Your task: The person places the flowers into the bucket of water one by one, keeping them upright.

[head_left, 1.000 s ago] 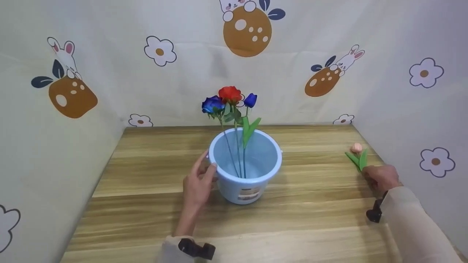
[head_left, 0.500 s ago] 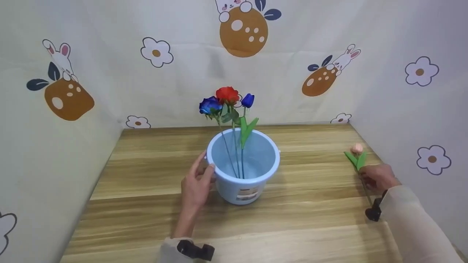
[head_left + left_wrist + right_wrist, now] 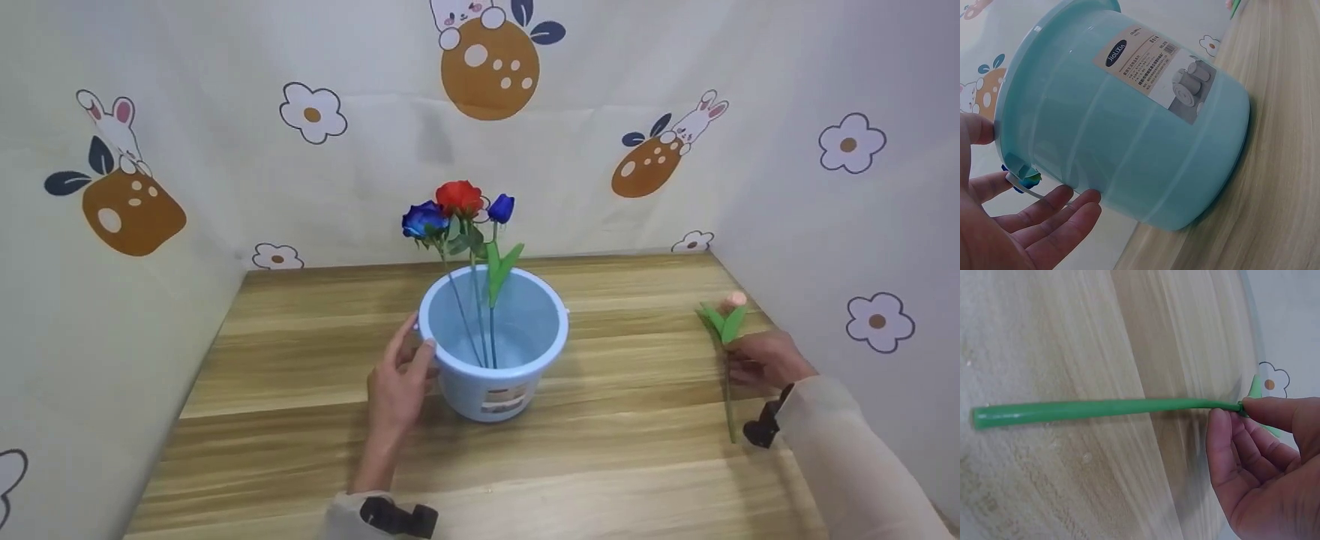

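A light blue bucket [image 3: 491,397] stands upright on the table. My left hand [image 3: 397,390] holds its left side by the rim; in the left wrist view the thumb [image 3: 979,129] is at the rim and the other fingers lie along the wall near the thin handle. Inside lean a blue rose [image 3: 424,220], a red rose [image 3: 459,198] and a blue tulip [image 3: 501,208]. At the right, my right hand [image 3: 769,356] pinches a pink tulip [image 3: 735,301] just under its green leaves. Its thick green stem [image 3: 1084,412] stretches out from the fingertips in the right wrist view.
The wood-grain table [image 3: 300,450] is bounded at the back and both sides by a pale cloth [image 3: 390,150] printed with rabbits and flowers. A paper label [image 3: 504,397] is on the bucket's front.
The right hand has turned the pink tulip and brought it slightly left, so its stem now shows below the hand. The left hand has stayed at the bucket. The head view has shifted a little.
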Action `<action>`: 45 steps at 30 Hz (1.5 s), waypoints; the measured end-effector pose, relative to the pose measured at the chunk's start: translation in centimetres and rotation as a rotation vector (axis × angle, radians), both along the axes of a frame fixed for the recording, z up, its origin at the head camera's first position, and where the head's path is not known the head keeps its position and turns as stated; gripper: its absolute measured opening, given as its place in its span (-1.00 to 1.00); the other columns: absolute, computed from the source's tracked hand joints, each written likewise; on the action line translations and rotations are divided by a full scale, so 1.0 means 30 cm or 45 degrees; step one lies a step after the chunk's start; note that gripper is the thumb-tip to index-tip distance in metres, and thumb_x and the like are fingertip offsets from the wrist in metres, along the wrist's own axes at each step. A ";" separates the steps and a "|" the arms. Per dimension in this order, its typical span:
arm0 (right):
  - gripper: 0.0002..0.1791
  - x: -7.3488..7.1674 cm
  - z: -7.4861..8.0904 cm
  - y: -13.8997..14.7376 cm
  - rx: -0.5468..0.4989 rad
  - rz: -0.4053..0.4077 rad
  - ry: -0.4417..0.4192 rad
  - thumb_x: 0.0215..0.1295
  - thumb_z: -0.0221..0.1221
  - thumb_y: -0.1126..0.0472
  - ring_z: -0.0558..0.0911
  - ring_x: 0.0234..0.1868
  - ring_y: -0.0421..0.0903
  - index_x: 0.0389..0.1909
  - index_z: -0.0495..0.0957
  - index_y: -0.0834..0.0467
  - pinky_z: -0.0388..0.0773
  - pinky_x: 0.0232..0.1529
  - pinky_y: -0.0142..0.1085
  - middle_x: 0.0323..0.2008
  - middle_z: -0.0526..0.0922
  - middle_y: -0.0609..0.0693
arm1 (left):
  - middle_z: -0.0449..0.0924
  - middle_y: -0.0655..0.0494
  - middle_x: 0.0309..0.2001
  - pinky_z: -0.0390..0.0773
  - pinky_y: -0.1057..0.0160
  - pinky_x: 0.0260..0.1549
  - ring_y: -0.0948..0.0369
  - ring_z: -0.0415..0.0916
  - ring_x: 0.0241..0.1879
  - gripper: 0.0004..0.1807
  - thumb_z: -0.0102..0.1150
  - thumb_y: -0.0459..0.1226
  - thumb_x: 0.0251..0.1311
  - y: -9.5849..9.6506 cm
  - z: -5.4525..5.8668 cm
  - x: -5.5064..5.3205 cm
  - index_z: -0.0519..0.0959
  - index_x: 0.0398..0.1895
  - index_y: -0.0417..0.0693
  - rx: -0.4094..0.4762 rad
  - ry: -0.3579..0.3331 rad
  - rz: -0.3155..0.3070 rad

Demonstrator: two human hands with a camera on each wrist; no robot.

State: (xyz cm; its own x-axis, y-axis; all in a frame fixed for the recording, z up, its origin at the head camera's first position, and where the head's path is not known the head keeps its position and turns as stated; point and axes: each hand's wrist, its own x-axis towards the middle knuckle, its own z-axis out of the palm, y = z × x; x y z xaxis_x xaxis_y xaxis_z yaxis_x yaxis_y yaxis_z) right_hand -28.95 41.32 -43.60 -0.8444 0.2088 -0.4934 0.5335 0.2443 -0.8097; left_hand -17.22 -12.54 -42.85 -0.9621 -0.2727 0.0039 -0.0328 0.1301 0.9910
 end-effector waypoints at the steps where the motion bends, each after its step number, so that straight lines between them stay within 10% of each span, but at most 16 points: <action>1: -0.82 0.001 0.002 -0.001 -0.008 0.009 0.012 0.39 0.20 0.38 0.69 -0.50 -0.15 -0.44 0.65 0.21 0.76 -0.37 -0.30 -0.56 0.68 -0.03 | 0.63 -0.13 0.28 0.75 -0.08 0.07 0.02 0.72 0.02 -0.41 0.11 -0.02 0.52 0.000 -0.002 0.000 0.38 0.58 0.29 -0.004 0.012 0.005; 45: -0.83 -0.025 0.169 -0.343 -0.383 0.137 0.179 0.48 0.16 0.33 0.77 -0.51 -0.21 -0.35 0.64 0.17 0.78 -0.32 -0.38 -0.48 0.75 -0.02 | 0.63 -0.14 0.28 0.77 -0.02 0.03 0.00 0.71 0.02 -0.42 0.12 -0.02 0.52 -0.003 -0.008 0.004 0.39 0.57 0.28 -0.001 0.041 -0.008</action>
State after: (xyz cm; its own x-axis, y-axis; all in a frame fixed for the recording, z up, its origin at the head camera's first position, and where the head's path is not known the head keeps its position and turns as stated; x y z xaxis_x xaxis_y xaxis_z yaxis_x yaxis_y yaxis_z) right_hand -29.71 31.04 -38.53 -0.9176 -0.0225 -0.3969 0.3961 0.0323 -0.9176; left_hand -17.10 -12.65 -43.10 -0.9631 -0.2667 0.0351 -0.0002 0.1312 0.9914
